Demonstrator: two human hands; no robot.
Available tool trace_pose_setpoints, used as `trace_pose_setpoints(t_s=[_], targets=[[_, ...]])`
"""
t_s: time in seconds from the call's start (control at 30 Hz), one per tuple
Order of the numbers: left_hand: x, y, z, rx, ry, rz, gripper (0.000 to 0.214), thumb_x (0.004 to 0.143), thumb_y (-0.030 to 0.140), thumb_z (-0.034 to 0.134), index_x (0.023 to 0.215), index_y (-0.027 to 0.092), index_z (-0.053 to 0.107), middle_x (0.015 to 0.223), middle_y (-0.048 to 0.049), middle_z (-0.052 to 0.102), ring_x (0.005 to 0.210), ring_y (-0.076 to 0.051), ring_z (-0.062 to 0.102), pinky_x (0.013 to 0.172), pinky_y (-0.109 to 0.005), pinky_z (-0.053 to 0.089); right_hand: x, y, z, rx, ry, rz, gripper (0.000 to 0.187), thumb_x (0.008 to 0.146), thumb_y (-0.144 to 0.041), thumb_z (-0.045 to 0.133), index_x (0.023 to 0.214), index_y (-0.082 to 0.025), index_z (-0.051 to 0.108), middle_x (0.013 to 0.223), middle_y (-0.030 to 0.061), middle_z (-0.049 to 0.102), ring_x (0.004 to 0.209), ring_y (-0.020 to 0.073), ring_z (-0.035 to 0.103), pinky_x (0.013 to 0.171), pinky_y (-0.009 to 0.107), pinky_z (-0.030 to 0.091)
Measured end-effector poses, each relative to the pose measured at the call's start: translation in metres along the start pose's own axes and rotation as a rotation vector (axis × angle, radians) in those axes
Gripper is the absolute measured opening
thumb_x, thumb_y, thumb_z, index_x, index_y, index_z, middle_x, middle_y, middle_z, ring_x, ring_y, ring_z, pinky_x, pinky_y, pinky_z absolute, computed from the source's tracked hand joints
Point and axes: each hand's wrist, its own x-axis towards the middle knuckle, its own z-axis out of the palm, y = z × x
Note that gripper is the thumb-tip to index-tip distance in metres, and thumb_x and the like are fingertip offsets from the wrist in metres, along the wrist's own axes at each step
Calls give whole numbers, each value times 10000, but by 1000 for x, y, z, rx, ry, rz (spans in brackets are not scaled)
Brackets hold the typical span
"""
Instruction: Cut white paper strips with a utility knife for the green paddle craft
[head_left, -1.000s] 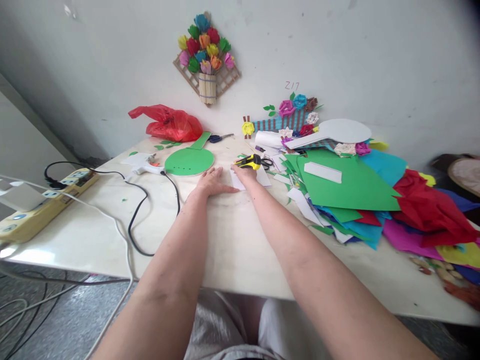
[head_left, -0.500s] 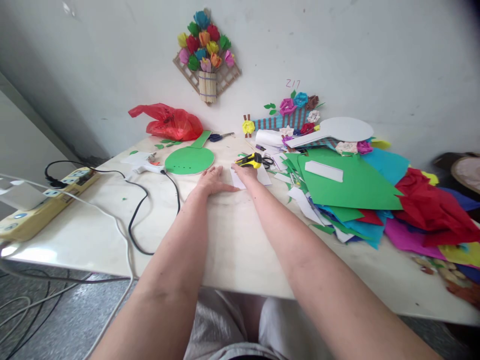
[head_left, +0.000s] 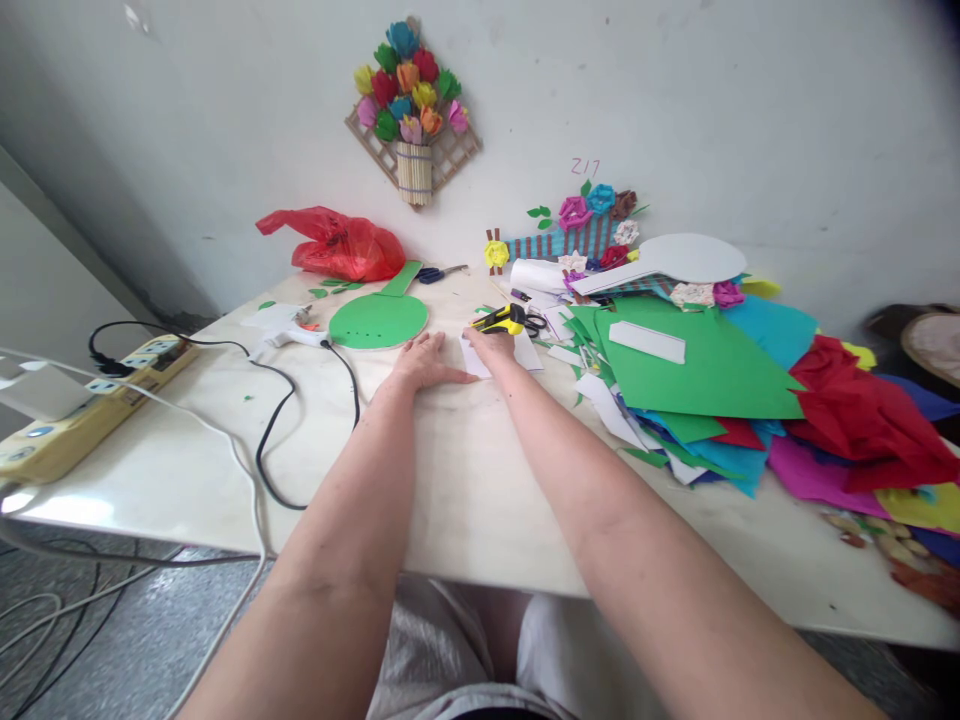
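My left hand (head_left: 426, 362) lies flat on the pale table (head_left: 465, 490), fingers stretched out, beside a small white piece of paper (head_left: 526, 356). My right hand (head_left: 489, 345) rests on that paper with its fingers curled round a yellow and black cutter (head_left: 499, 320), whose body sticks out beyond the knuckles. The two hands almost touch. Black scissors (head_left: 534, 324) lie just behind the cutter.
A green paddle-shaped cutout (head_left: 379, 320) and a glue gun (head_left: 289, 335) with a black cord lie to the left. A power strip (head_left: 90, 400) sits at the left edge. A red bag (head_left: 337, 245) stands by the wall. Coloured paper sheets (head_left: 712, 375) pile up at the right.
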Motion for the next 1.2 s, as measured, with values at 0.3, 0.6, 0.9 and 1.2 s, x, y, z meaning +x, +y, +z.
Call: trace_pose_setpoints(t_s=[0.3,0.6,0.9,1.2], targets=[[-1,2,-1,10,3,4,1149,596,751,707,1506,141,359,1600,-194,315,1505,-299,228,1210,-364,154,-3,-2,-1,15,-13,-7,286,758,-284,647,1036,-242,700,991,-5,742,1031,176,693,1015,309,499],[1,0,0,10,-3,3,1147,591,760,702,1506,164,353,1611,-186,295,1511,-298,212,1212,-371,150,-3,0,-1,17,0,-53,280,738,-259,628,1008,-248,698,954,-9,741,1008,181,698,988,314,514],[3,-2,2,1,18,6,1117,568,772,700,1492,229,383,1593,-143,352,1503,-302,237,1211,-387,168,-2,0,-1,6,13,-54,271,732,-253,614,990,-252,694,981,-8,740,1023,179,697,979,316,522],[1,0,0,18,6,1,1127,580,773,697,1489,180,391,1591,-168,345,1506,-298,226,1210,-361,159,-5,-2,-1,2,11,-38,270,729,-252,622,984,-245,711,968,10,748,1011,193,703,962,323,530]])
